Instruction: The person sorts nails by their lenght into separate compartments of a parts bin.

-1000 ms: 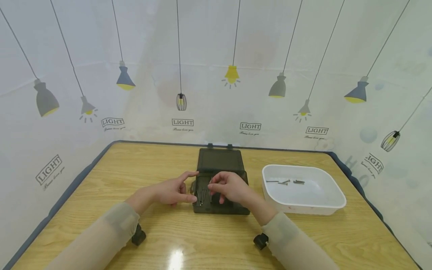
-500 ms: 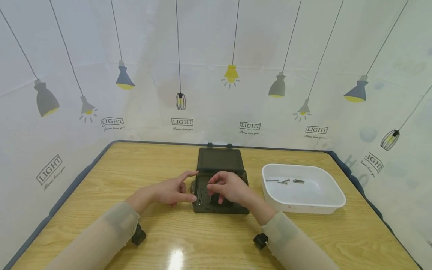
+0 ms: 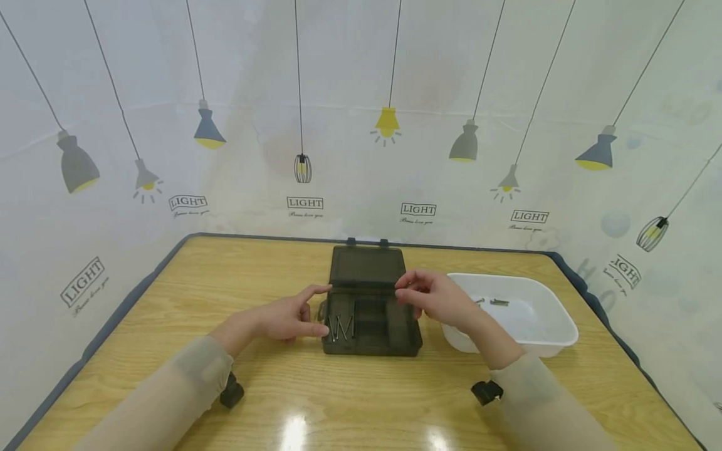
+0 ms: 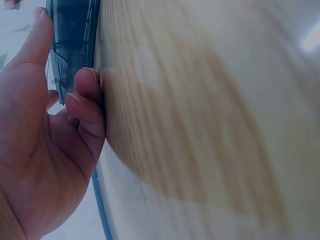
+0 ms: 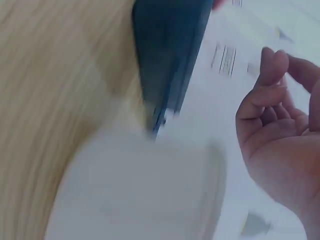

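A dark translucent plastic box [image 3: 370, 333] lies with its lid [image 3: 366, 266] folded back on the wooden table. Several long metal screws [image 3: 341, 327] lie in its left compartment. My left hand [image 3: 286, 318] is at the box's left side, forefinger stretched to the rear corner and thumb to the front part of that edge; its other fingers curl loosely in the left wrist view. Above the box's right side hovers my right hand [image 3: 439, 299], thumb and forefinger tips close together. Nothing shows between those fingers in the right wrist view, where the hand [image 5: 280, 135] is loosely bent.
A white plastic basin [image 3: 536, 322] stands right of the box, with a few more screws [image 3: 499, 302] inside; my right hand partly covers it. A curtain [image 3: 361, 169] printed with lamps hangs behind the table. Both wrists carry small black devices [image 3: 486, 393].
My right hand has let go of a screw in the left compartment, risen, and moved right toward the basin. My left hand has stayed at the box's left edge.
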A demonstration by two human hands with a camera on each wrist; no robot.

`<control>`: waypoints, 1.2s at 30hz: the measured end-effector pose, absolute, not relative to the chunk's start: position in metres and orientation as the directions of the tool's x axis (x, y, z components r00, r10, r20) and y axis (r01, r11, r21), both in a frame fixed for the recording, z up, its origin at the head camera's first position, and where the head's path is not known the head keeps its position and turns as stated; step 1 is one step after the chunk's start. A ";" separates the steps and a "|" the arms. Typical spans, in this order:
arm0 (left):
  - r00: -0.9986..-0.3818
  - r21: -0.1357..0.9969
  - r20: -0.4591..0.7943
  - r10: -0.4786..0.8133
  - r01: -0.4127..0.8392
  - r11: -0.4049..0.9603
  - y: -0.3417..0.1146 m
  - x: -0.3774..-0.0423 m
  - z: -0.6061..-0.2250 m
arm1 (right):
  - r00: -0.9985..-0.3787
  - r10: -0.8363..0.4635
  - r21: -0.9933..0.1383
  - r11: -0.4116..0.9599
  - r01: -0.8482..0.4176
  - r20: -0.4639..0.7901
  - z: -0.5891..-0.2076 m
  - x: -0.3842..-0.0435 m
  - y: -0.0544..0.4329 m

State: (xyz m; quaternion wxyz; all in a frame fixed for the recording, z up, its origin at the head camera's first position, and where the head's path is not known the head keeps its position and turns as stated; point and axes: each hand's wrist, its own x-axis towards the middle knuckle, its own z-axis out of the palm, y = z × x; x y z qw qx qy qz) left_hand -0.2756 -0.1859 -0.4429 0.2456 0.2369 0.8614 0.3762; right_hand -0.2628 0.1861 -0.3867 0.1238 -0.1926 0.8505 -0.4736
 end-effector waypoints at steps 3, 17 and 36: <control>-0.764 0.767 -0.244 0.596 0.224 0.601 -0.186 -0.275 -0.442 | -0.903 -0.428 -0.843 0.494 -0.213 -0.023 -0.382 -0.266 0.211; -0.770 0.758 -0.235 0.593 0.237 0.608 -0.185 -0.277 -0.443 | -0.945 -0.286 -0.790 0.611 -0.051 -0.160 -0.407 -0.293 0.301; -0.762 0.769 -0.227 0.607 0.242 0.591 -0.187 -0.274 -0.442 | -0.900 -0.364 -0.687 0.719 -0.108 -0.240 -0.435 -0.300 0.298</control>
